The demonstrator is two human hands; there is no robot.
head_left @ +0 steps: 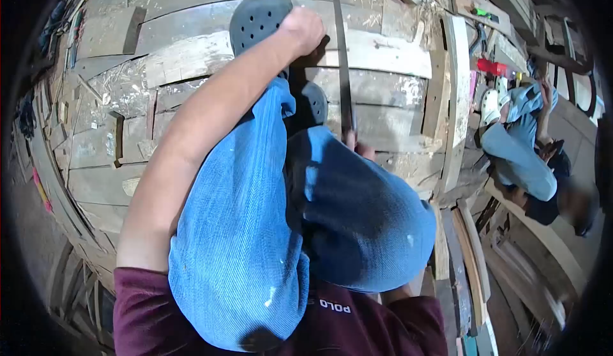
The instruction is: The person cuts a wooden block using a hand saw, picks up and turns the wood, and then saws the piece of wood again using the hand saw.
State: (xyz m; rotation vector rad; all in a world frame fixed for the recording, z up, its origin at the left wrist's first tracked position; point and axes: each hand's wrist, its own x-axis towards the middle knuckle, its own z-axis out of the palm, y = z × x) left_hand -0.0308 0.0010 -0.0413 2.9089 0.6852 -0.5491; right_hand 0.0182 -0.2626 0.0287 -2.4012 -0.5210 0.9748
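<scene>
My right hand [361,146] is mostly hidden behind my right knee. Its visible fingers are closed at the near end of a long, narrow dark blade [340,43], which looks like a hand saw seen nearly edge-on. The blade crosses over a pale wooden board [383,53] lying crosswise on the planks. My left hand [305,30] is closed beside the toe of my grey perforated clog [258,21], close to the board's far edge. Its fingertips are hidden, so what they grip cannot be told. The other clog [315,102] shows between my knees.
Wood shavings and small offcuts [115,139] lie on the planks [191,8]. A long upright timber [456,100] stands out on the right. Beyond it sits another person [520,139], near a red object [491,67]. Several lengths of wood [469,260] lie at lower right.
</scene>
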